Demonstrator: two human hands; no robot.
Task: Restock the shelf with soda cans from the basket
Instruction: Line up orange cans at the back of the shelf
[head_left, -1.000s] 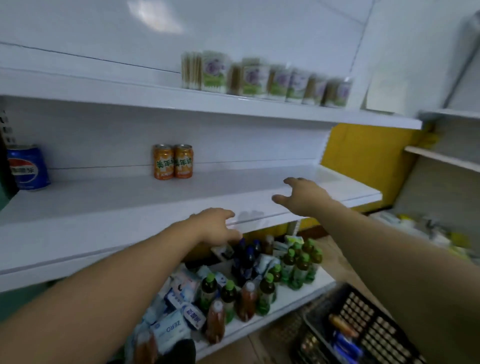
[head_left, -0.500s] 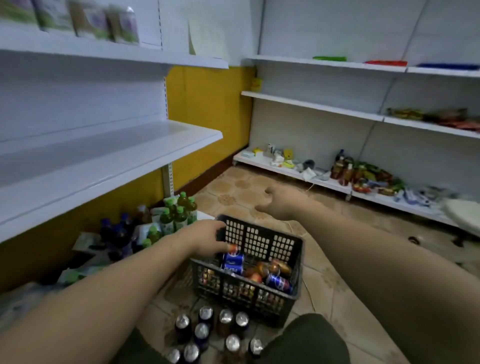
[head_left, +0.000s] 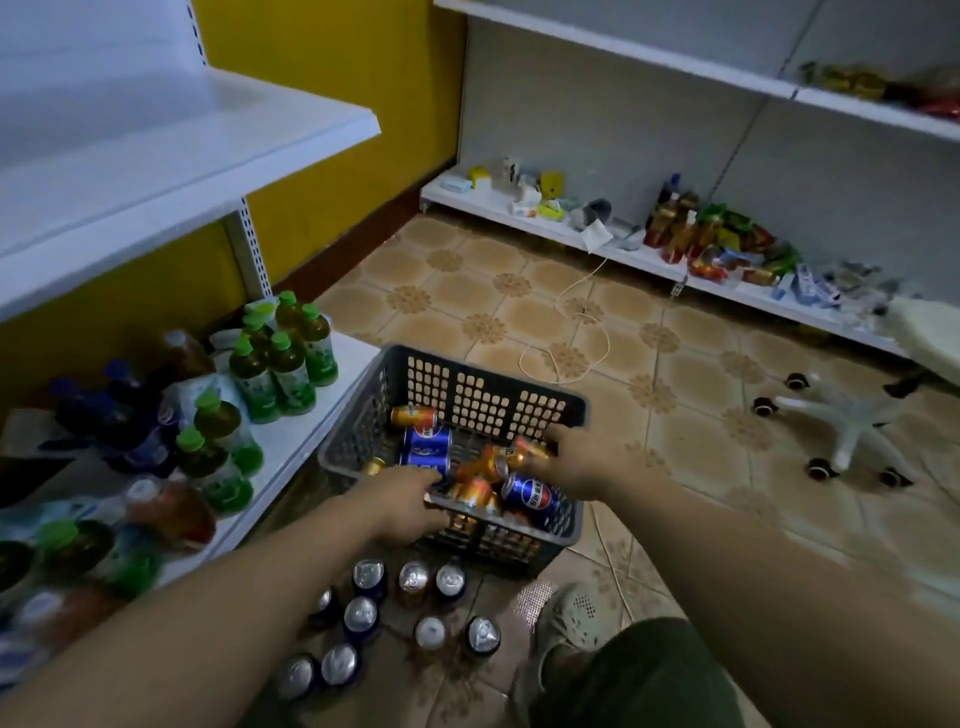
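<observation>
At the far left, saw the white shelf (head_left: 182, 156) jutting out overhead. Below it, found green-capped bottles (head_left: 280, 358) standing on the bottom shelf (head_left: 291, 431). Further right, noted upright cans (head_left: 410, 577) grouped on the tiled floor (head_left: 519, 291), just in front of the grey basket (head_left: 467, 384). Inside the basket, found soda cans (head_left: 475, 491) lying on their sides, blue Pepsi cans (head_left: 427, 441) toward the left wall and orange ones jumbled mid-basket. Found the left hand (head_left: 405, 499) over the near rim, reaching down just beside the blue pair; could not tell whether it was gripping anything. Right of it, saw the right hand (head_left: 582, 462) closed round one end of an orange can (head_left: 524, 452), its long axis running leftward out of the palm, roughly level. Judged the shelf up and to the left of both hands, nearer the left one. At far right, noted a chair base (head_left: 841, 426).
</observation>
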